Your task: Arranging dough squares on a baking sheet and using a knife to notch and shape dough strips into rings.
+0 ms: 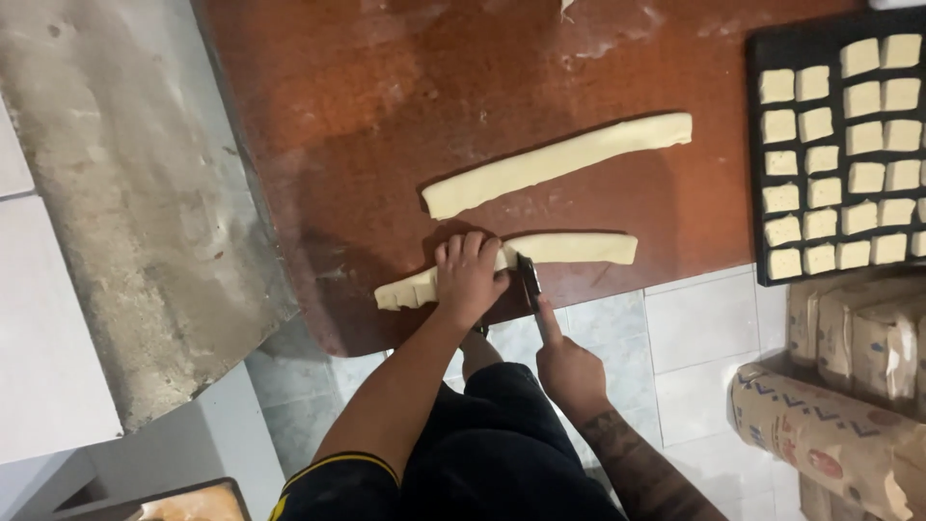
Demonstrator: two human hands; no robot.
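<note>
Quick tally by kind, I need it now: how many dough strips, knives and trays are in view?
Dough strips: 2, the upper strip and the lower strip under the left hand
Knife: 1, in the right hand
Black tray of cut dough squares: 1
Total: 4

The table top (pixel 367 106) is reddish-brown wood, smooth with a dull sheen, dusted pale with flour near its far edge. The dough strips (pixel 559 159) look soft, matt and cream-coloured. The knife (pixel 529 280) has a dark metal blade. The tray (pixel 754 154) at the right edge is matt black. The sacks (pixel 820 434) are creased brown paper. The floor tiles (pixel 704 323) are pale and faintly glossy.
</note>
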